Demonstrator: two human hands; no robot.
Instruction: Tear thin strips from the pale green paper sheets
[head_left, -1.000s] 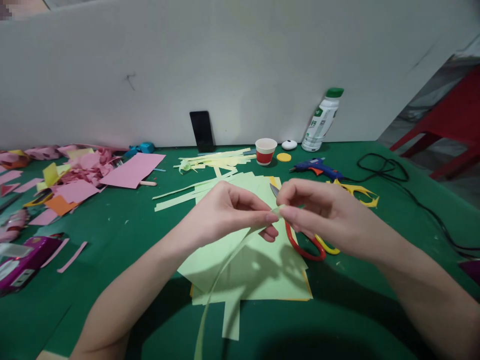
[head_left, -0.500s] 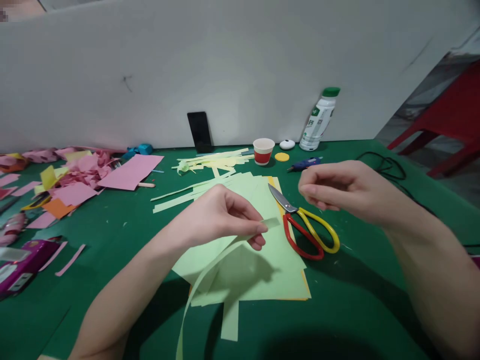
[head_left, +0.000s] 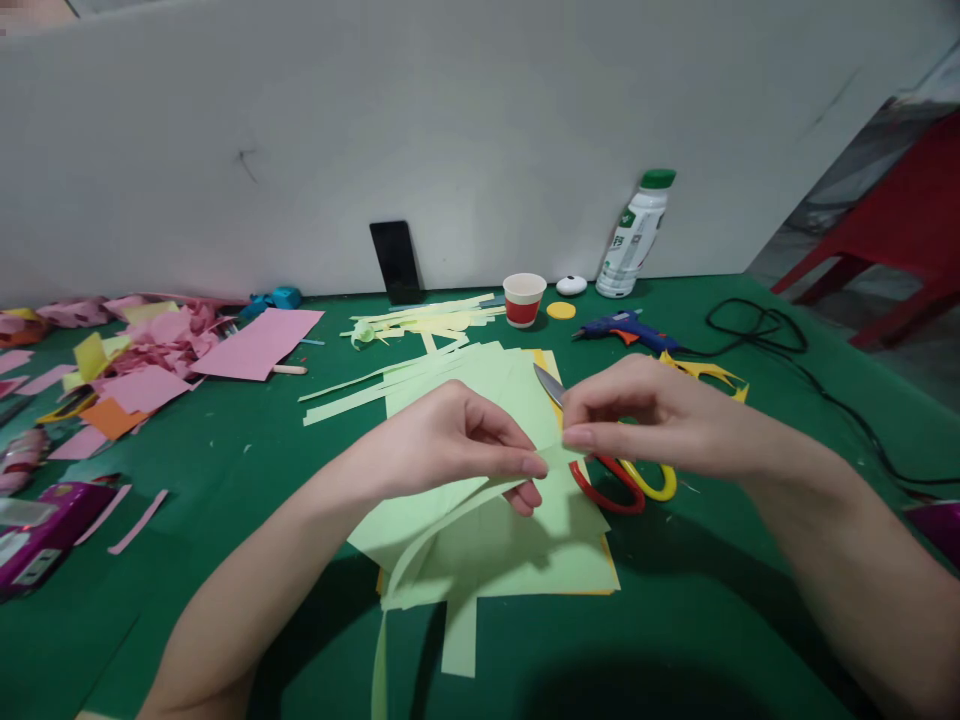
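Pinched between the thumb and fingers of my left hand (head_left: 472,445) is a long pale green paper strip (head_left: 431,535), whose tail curls down toward the table's near edge. My right hand (head_left: 645,415) has its thumb and forefinger closed on the short free end of the same strip. Below both hands lies a stack of pale green paper sheets (head_left: 495,560), with orange-yellow sheets showing at its edges. A pair of scissors (head_left: 611,497) with one red and one yellow handle rests at the stack's right side, partly hidden by my right hand.
Behind the stack are cut paper strips (head_left: 427,325), a leaning phone (head_left: 395,262), a red-and-white paper cup (head_left: 523,300) and a bottle (head_left: 636,235). A blue glue gun (head_left: 626,328) with a cable lies right. Pink paper scraps (head_left: 169,350) and a purple device (head_left: 56,530) are left.
My right hand has moved left and down to the strip and now pinches its end. The glue gun and a yellow paper scrap have come into fuller view. My left hand keeps its hold.
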